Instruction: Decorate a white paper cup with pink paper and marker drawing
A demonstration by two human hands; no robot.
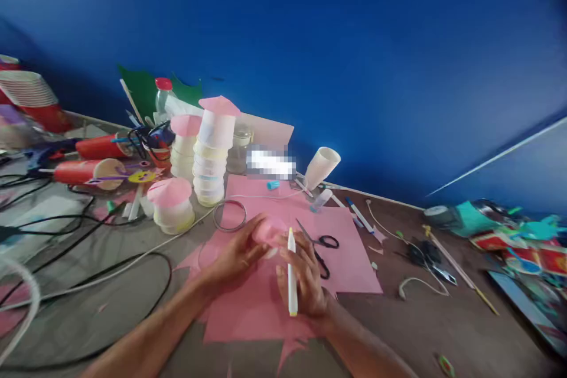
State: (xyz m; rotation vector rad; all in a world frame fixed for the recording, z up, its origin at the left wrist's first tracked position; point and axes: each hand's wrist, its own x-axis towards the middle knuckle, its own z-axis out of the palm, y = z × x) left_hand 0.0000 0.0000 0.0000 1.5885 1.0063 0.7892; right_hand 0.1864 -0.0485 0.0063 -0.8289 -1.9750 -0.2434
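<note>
Blue wall [354, 41] behind; brown worktable [443, 331] cluttered with craft supplies.

Grip: right hand [303, 274], lower centre of frame, clasps a white marker pen [292, 271] lengthwise against the palm, tip pointing up-frame, while its fingertips meet a small pink paper piece [270, 230]. Left hand [237, 254], just left of it, pinches the same pink piece from the other side; both hands closed on it, held just above the sheet. Blur hides the exact finger placement.

Beneath the hands: large pink paper sheet [349, 260], ragged-cut along its lower edge, lying flat on the table.

Just right of the right hand: black-handled scissors [321, 248], lying on the sheet.

Up-frame of the left hand: metal ring [229, 215], flat at the sheet's edge.

Centre left: stacked translucent cups [210, 171] topped with pink paper caps; a shorter capped cup [172, 205] beside them.

Upper centre: white paper cup [322, 166], tipped on its side.

Left of frame: red paper cups [88, 171] lying down; black cables [88, 260] looping across the table.

Right of frame: pens [358, 215], a thin wooden stick [460, 274], coloured paper scraps [522, 242].
</note>
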